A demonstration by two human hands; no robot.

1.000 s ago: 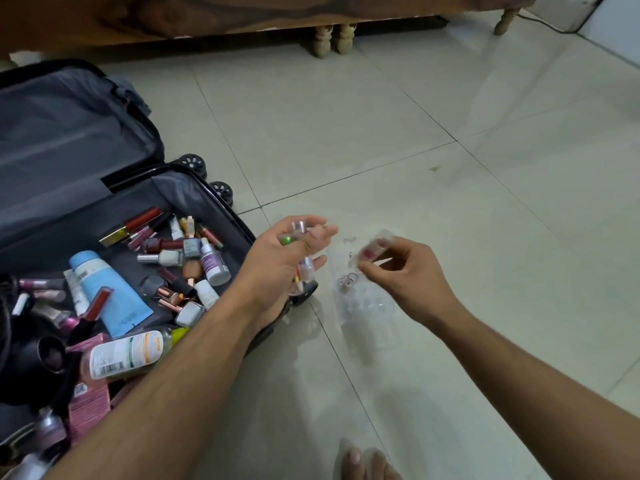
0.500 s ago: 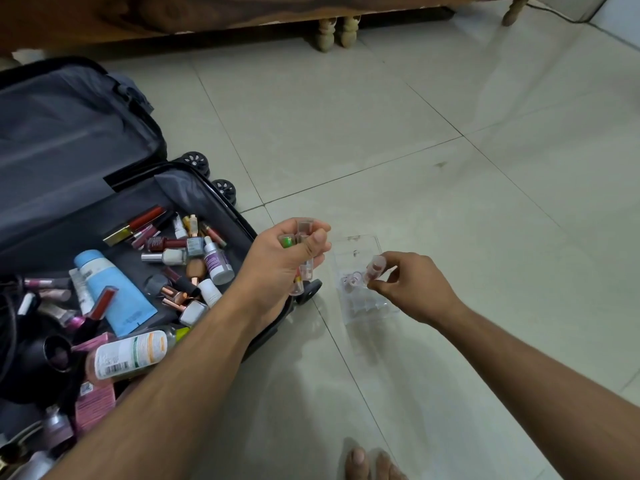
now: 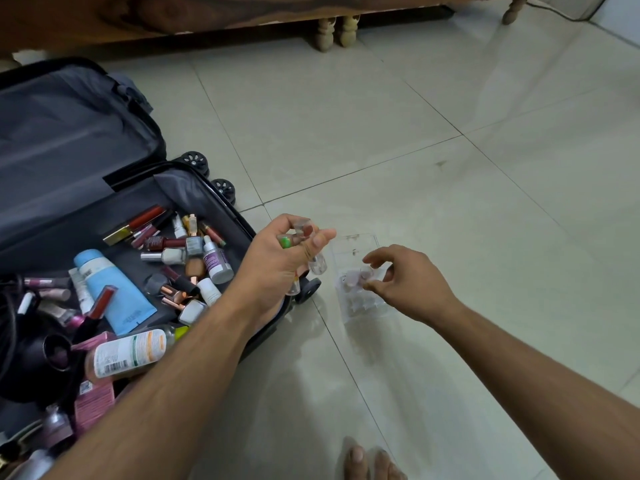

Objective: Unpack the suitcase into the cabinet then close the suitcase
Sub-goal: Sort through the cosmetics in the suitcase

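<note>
Looking like a home bedroom: pale tiled floor (image 3: 381,116) spreading everywhere, wooden bed frame (image 3: 207,15) on turned legs (image 3: 334,32) standing at twelve o'clock.

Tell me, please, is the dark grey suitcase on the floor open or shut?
Open: the dark grey suitcase lies flat with its lid folded back, cosmetics exposed inside.

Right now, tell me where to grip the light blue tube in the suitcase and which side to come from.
Grip the light blue tube across its wide flat body, near the middle, coming straight down from above. It lies flat in the open suitcase, white cap toward the lid. Lipsticks and bottles crowd its long edges, so the upper face is the freest approach. The left hand is nearest, but it already holds small bottles.
</note>
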